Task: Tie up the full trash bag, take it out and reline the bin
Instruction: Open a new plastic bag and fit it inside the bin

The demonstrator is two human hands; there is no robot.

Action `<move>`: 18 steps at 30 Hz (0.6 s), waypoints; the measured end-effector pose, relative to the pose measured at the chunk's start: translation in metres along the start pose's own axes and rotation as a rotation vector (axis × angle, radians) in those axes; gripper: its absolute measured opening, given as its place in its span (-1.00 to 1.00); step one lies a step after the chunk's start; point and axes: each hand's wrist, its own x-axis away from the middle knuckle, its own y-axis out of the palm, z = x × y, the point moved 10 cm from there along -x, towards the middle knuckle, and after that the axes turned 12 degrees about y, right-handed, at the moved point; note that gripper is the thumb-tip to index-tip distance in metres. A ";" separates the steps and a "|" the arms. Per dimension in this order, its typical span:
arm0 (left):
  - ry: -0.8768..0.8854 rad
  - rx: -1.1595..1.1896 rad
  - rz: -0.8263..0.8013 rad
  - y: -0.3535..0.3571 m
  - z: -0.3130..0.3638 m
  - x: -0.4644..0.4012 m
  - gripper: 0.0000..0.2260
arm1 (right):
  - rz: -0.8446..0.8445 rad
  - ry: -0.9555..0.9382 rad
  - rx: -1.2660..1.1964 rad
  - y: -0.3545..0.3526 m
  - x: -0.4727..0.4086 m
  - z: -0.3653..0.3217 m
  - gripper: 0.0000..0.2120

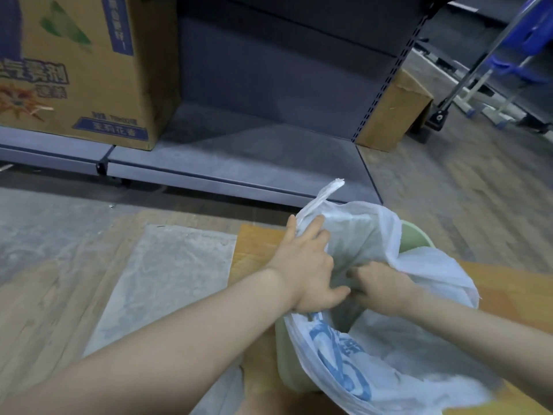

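Observation:
A thin white plastic bag (359,235) with a blue print on its near side sits over a pale green bin (414,238) at the lower right. Only parts of the bin's rim and near wall show under the plastic. My left hand (308,271) grips the bag's left edge, thumb low and fingers spread on the film. My right hand (380,287) has its fingers curled into the bunched plastic at the bag's mouth. One bag handle (324,193) sticks up past my left hand. What lies inside the bin is hidden.
A low grey metal shelf (239,163) runs across in front, with a large printed cardboard box (80,67) on it at left. A smaller cardboard box (395,112) stands on the floor at right, near a trolley with blue parts (526,46). The wooden floor bears a dusty pale patch (167,280).

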 end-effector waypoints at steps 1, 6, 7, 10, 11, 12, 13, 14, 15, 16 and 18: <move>0.000 -0.004 -0.005 0.000 0.000 0.000 -0.48 | 0.248 -0.017 0.085 -0.026 0.010 0.010 -0.72; -0.006 -0.012 -0.002 0.000 -0.001 -0.001 -0.46 | 0.766 0.174 0.138 -0.065 0.060 0.067 -0.19; -0.011 -0.015 -0.003 0.000 -0.001 -0.001 -0.46 | 0.792 0.192 0.112 -0.067 0.059 0.074 -0.11; -0.016 -0.026 -0.025 0.000 0.000 0.001 -0.44 | 0.634 0.255 -0.126 -0.074 0.037 0.092 -0.11; -0.016 -0.031 -0.029 0.000 0.001 0.001 -0.44 | 0.496 0.261 -0.243 -0.073 0.025 0.095 -0.16; -0.016 -0.036 -0.032 0.000 0.001 0.000 -0.44 | 0.370 0.268 -0.331 -0.070 0.013 0.099 -0.23; -0.017 -0.040 -0.034 -0.001 0.001 0.000 -0.43 | 0.281 0.270 -0.408 -0.068 0.005 0.103 -0.31; -0.019 -0.043 -0.037 -0.001 0.001 -0.001 -0.43 | 0.228 0.257 -0.491 -0.067 -0.002 0.106 -0.39; -0.020 -0.045 -0.038 -0.001 0.001 -0.002 -0.43 | 0.194 0.241 -0.594 -0.067 -0.005 0.109 -0.48; -0.019 -0.048 -0.037 0.000 0.001 -0.003 -0.43 | 0.158 0.235 -0.717 -0.063 -0.008 0.113 -0.56; -0.021 -0.058 -0.035 0.000 0.000 -0.003 -0.44 | 0.101 0.248 -0.934 -0.052 -0.010 0.120 -0.64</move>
